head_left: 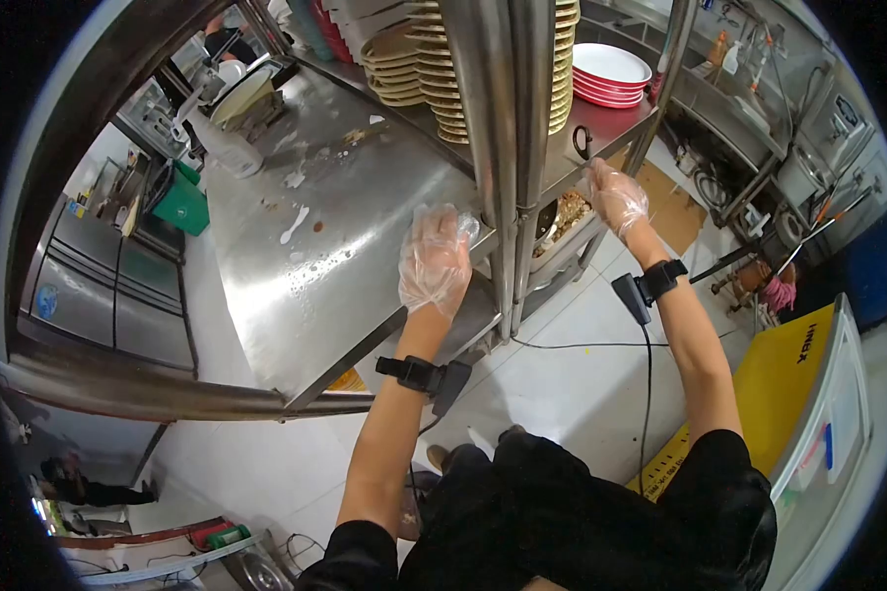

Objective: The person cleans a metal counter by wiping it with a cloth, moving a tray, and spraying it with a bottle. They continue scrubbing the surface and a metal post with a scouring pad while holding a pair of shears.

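My left hand [434,254], in a clear plastic glove, lies flat near the right end of a wet steel table [296,266], fingers stretched out. Beside its fingertips is a crumpled bit of clear plastic [469,229]. My right hand [616,197], also gloved, is at the front edge of the steel shelf [586,169], its fingers bent; what they hold, if anything, is hidden. Just above it on the shelf lies a small black-handled thing [581,143]. Near the right hand, below the shelf, a container [565,222] holds brownish bits.
Steel posts [512,128] rise between my hands. Behind stand tall stacks of beige dishes [434,69] and red-rimmed white plates [611,71]. A white spray bottle [222,148] leans at the left; a yellow-topped box [784,384] stands at the right.
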A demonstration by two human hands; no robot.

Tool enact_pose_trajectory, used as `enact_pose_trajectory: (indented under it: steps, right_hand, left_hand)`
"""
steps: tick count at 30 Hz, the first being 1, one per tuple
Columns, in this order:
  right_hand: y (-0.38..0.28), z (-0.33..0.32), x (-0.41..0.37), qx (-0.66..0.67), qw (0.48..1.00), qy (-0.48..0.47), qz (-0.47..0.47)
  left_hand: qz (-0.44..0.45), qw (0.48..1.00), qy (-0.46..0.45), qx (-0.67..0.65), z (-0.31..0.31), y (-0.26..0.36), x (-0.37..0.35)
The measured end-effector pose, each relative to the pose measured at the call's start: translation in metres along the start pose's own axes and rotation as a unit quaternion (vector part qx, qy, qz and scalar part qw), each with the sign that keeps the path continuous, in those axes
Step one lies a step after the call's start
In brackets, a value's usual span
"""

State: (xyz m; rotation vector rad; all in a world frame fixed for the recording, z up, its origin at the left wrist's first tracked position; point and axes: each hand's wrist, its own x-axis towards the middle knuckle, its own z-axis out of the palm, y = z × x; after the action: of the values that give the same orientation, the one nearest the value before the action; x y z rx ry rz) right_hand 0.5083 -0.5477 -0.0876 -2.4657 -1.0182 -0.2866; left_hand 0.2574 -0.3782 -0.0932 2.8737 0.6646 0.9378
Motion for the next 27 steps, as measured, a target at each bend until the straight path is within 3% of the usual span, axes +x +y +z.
enact_pose_trajectory:
  steps: [3,6,10,17,21,23,27]
  right_hand:
    - [-0.018,-0.004,-0.015,-0.021,0.997,-0.074,-0.030]
    - [-0.014,-0.010,-0.012,0.010,0.994,-0.083,-0.067]
    - [0.011,-0.001,0.011,0.002,0.999,-0.038,0.018]
    - [-0.018,-0.002,0.004,0.020,0.994,-0.104,-0.032]
    - [-0.007,0.010,0.011,-0.017,0.999,-0.032,-0.010]
    - [-0.013,0.015,0.000,0.035,0.996,-0.022,-0.085]
    - [-0.021,-0.013,-0.008,0.051,0.986,-0.122,-0.104]
  left_hand:
    - [-0.006,1.000,-0.015,0.018,0.001,-0.001,0.000]
    - [0.010,0.999,0.013,0.050,0.009,-0.004,-0.003]
    - [0.000,0.999,0.002,0.040,0.009,-0.003,-0.003]
    - [-0.005,0.999,-0.004,0.037,0.008,-0.003,-0.003]
    - [-0.006,0.999,-0.007,0.040,0.006,-0.001,-0.002]
    - [-0.008,0.999,-0.012,0.035,0.005,-0.001,-0.001]
    - [0.008,0.999,0.011,0.039,0.008,-0.003,-0.002]
